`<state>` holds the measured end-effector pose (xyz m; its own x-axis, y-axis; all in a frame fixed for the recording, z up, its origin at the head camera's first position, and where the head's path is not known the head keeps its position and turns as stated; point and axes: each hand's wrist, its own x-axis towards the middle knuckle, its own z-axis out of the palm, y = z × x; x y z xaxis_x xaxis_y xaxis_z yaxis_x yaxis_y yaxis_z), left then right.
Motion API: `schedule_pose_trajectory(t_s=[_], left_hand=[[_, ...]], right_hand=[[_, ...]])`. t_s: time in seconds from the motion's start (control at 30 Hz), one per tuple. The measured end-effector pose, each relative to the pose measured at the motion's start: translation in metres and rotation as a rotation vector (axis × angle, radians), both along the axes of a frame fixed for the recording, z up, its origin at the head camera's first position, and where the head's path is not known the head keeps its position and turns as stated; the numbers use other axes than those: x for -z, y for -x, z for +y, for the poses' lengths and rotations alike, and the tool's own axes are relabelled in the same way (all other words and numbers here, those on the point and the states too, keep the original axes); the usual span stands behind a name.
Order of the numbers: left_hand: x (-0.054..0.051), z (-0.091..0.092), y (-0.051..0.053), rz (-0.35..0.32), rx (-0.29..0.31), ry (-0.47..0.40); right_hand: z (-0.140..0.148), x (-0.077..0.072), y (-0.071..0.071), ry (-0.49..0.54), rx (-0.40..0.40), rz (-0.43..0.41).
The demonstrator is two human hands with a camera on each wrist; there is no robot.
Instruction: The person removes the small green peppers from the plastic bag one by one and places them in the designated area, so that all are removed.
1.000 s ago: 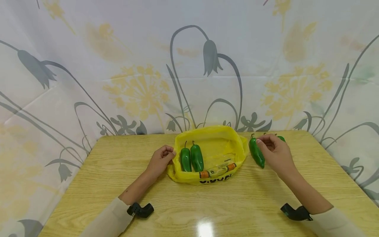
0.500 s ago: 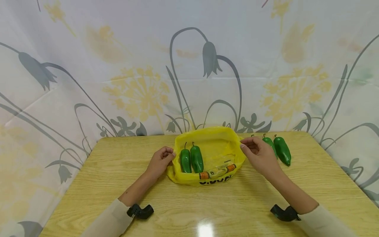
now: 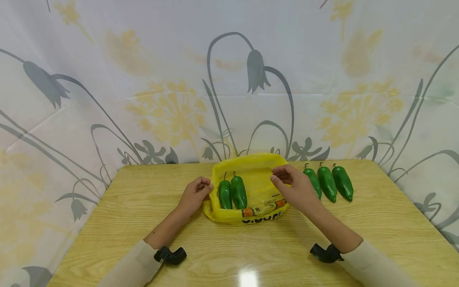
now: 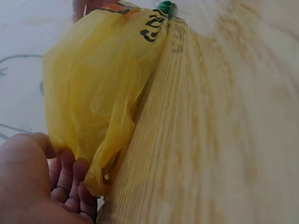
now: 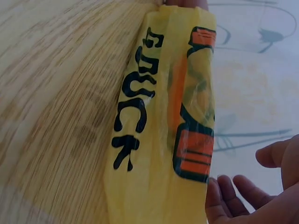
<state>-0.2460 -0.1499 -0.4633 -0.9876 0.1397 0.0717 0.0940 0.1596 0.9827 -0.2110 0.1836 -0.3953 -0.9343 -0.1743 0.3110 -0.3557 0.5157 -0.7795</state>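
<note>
Five glossy green peppers (image 3: 238,192), crinkled yellow bag (image 3: 226,216), black lettering

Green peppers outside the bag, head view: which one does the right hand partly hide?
The leftmost pepper outside, nearest the yellow bag; the right hand overlaps it. The middle pepper and rightmost pepper show whole.

Yellow bag (image 3: 256,166) open above; two peppers (image 3: 238,193) block left part, right grip (image 3: 295,186) crowds right rim.

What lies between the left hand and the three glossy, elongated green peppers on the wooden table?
In the head view: the open yellow plastic bag, two elongated green peppers inside, then the right hand.
</note>
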Motion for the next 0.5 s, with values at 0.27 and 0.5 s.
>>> schedule_pose_trajectory(t_s=[0.27,0.5], left_hand=[[-0.001,0.001,-0.001,0.001,-0.004,0.002],[-0.001,0.001,-0.001,0.007,-0.005,0.002]], right_hand=[[-0.019,0.001,0.006,0.015,-0.055,-0.030],[-0.031,0.004,0.012,0.004,-0.111,-0.074]])
